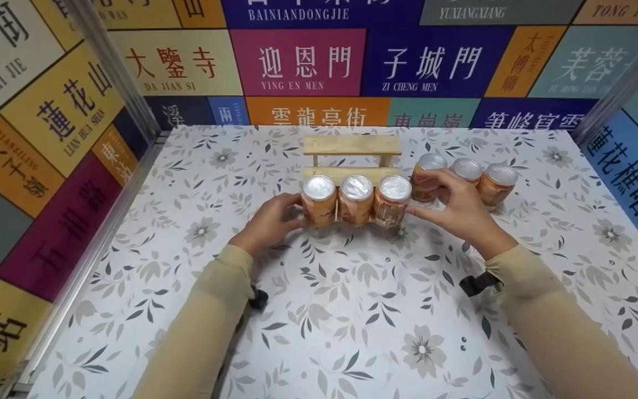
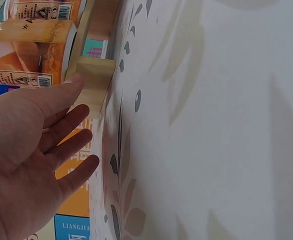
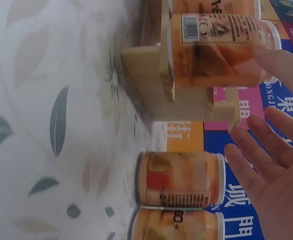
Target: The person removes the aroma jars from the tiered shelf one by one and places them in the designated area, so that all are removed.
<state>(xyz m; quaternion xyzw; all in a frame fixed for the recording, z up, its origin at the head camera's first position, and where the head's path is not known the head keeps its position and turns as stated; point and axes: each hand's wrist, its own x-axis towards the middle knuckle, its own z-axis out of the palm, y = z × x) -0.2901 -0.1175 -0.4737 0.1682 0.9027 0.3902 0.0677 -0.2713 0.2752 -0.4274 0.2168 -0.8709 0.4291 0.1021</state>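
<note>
wooden rack (image 1: 352,145) stands upright at the far middle of the floral tablecloth (image 1: 352,310), long axis running left-right across the view. three cans sit in a row along its front shelf: left can (image 1: 319,199), middle can (image 1: 356,198), right can (image 1: 391,199), all upright with foil lids facing up, packed side by side.

left hand (image 1: 268,223) is at the left end of the row, fingers straight and relaxed, fingertips at or touching the left can and the rack's end block; in the left wrist view the fingers (image 2: 69,127) are spread flat and the thumb tip meets the wooden block (image 2: 94,80), nothing gripped. right hand (image 1: 454,206) is at the right end, fingers open and reaching toward the right can; in the right wrist view the palm (image 3: 274,175) is open and apart from the can (image 3: 216,47) on the shelf, so contact there is unclear.

so the row lies between the two hands, each hand square on to one end of the long axis, about equally near.

three loose cans (image 1: 467,176) stand upright just behind the right hand, right of the rack, on the cloth. signboard walls with chinese street names (image 1: 297,61) all round.
</note>
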